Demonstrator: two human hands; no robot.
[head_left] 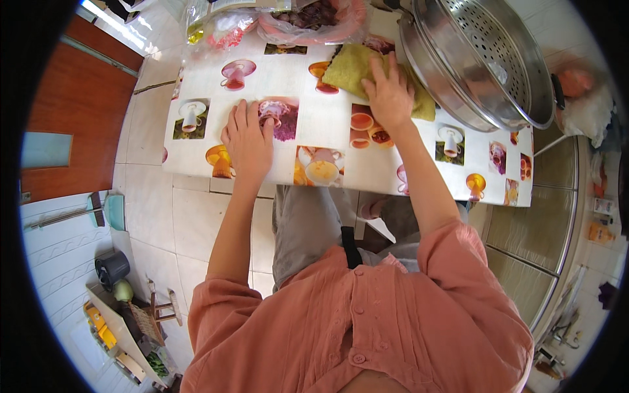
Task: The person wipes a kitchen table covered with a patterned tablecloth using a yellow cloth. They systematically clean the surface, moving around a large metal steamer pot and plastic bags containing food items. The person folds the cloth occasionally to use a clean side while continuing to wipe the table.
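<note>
My right hand (391,98) lies flat with fingers spread on a yellow-green cloth (350,69), pressing it against the table. The cloth is partly bunched, and one side of it runs up to the steel steamer pot. My left hand (249,141) rests palm down on the patterned tablecloth (327,128), fingers stretched out and holding nothing. Cups and flowers are printed on that white covering. Close to my right hand stands the large steel steamer (452,72), with a perforated tray (495,49) tilted inside it.
At the table's far edge sit a pink bowl of grapes (314,16) lined with plastic and a clear plastic bag (219,29). A wooden stool (164,304) and a dustpan (114,211) are on the floor to the left. Glass-fronted cabinets (534,223) stand at the right.
</note>
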